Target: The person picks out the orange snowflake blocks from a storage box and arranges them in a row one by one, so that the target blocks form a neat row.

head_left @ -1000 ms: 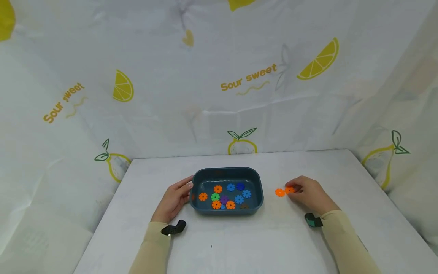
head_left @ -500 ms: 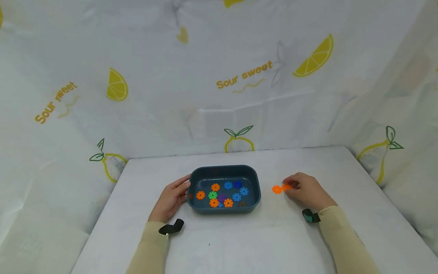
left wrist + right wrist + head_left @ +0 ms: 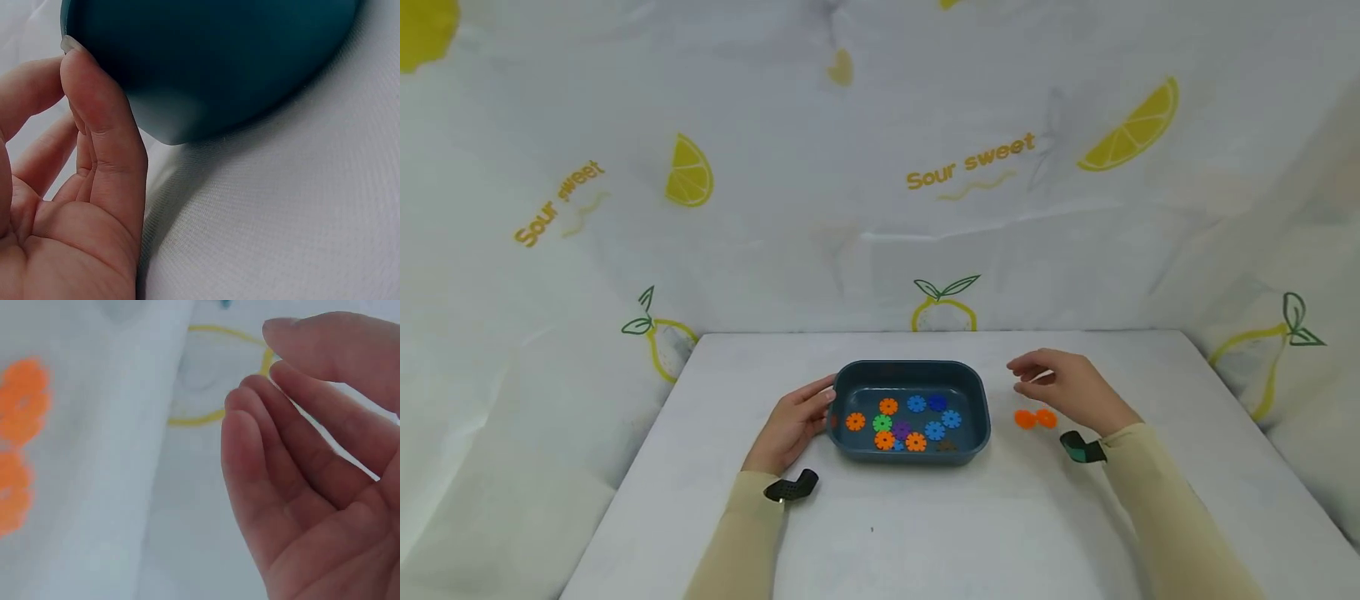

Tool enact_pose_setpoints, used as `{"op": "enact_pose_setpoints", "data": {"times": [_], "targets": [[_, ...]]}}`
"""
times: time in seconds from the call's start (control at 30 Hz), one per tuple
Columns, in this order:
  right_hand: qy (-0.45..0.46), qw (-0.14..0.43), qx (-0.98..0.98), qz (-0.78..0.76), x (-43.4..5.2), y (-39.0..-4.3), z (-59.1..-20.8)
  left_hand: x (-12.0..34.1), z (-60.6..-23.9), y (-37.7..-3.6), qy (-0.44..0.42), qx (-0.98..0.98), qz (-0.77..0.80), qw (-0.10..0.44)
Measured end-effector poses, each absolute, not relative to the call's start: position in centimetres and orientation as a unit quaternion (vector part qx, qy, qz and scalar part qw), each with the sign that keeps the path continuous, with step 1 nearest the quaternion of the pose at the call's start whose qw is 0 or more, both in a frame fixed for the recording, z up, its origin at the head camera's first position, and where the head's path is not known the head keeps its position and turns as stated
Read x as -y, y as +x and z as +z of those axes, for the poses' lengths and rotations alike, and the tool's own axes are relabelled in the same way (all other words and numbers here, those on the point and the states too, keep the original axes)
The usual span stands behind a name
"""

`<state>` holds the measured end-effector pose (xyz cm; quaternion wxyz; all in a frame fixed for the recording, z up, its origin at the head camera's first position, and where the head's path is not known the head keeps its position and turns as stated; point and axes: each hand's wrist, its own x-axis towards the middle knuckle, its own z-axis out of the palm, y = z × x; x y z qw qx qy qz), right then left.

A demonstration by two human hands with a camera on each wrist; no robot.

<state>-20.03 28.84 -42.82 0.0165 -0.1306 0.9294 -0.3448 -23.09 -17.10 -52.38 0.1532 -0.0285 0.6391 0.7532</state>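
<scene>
Tray (image 3: 910,458), dark blue-green with rounded corners, sits on the white-covered table (image 3: 940,533), its long side running along the far edge and well in from both far corners. The left hand (image 3: 792,423) grips its left end — thumb at the rim, the other fingers against the outer wall.

Small notched discs lie scattered inside. Four are orange: one near the left wall, another farther back, and two by the front wall with a small blue disc (image 3: 898,446) between them, partly covered. A green disc (image 3: 882,423) and a purple disc (image 3: 901,430) lie mid-floor; lighter blue ones spread rightward, a dark blue disc (image 3: 937,402) sits toward the back, and a dull brown disc (image 3: 947,446) lies near the front right corner.

The right hand (image 3: 1071,390) is raised and released, fingers loosely bent and thumb apart. On the table, beyond the tray's right edge, two orange discs (image 3: 1025,419) lie edge to edge — whether they interlock I cannot tell.
</scene>
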Motion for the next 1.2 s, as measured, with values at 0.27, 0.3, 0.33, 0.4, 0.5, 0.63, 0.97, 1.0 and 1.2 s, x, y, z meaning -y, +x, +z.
{"op": "enact_pose_setpoints", "data": {"times": [0.27, 0.3, 0.33, 0.4, 0.5, 0.63, 0.97, 1.0, 1.2], "targets": [[-0.246, 0.079, -0.898, -0.356, -21.9, -23.8, -39.7, 17.2, -52.5, -23.2, -0.014, -0.642, 0.751, 0.156], [-0.257, 0.095, -0.894, -0.355, -21.0, -24.2, -39.7, 17.2, -52.6, -23.2, -0.015, -0.642, 0.75, 0.156], [-0.269, 0.108, -0.891, -0.35, -20.0, -24.5, -39.8, 17.2, -52.6, -23.2, -0.016, -0.643, 0.75, 0.156], [-0.291, 0.132, -0.887, -0.332, -18.3, -25.1, -40.1, 17.3, -52.7, -23.2, -0.016, -0.644, 0.749, 0.156], [-0.328, 0.161, -0.882, -0.298, -16.0, -25.7, -40.9, 17.3, -52.7, -23.2, -0.02, -0.643, 0.75, 0.156], [-0.362, 0.193, -0.878, -0.247, -13.3, -26.0, -42.0, 17.5, -52.6, -23.3, -0.019, -0.644, 0.748, 0.159], [-0.403, 0.228, -0.868, -0.178, -9.6, -25.4, -43.6, 17.3, -52.4, -23.3, -0.005, -0.647, 0.745, 0.164], [-0.406, 0.229, -0.867, -0.176, -9.4, -25.3, -43.6, 17.3, -52.3, -23.3, -0.005, -0.646, 0.745, 0.164], [-0.417, 0.237, -0.861, -0.167, -8.7, -25.2, -44.1, 17.5, -52.2, -23.4, -0.005, -0.641, 0.75, 0.161]]}}
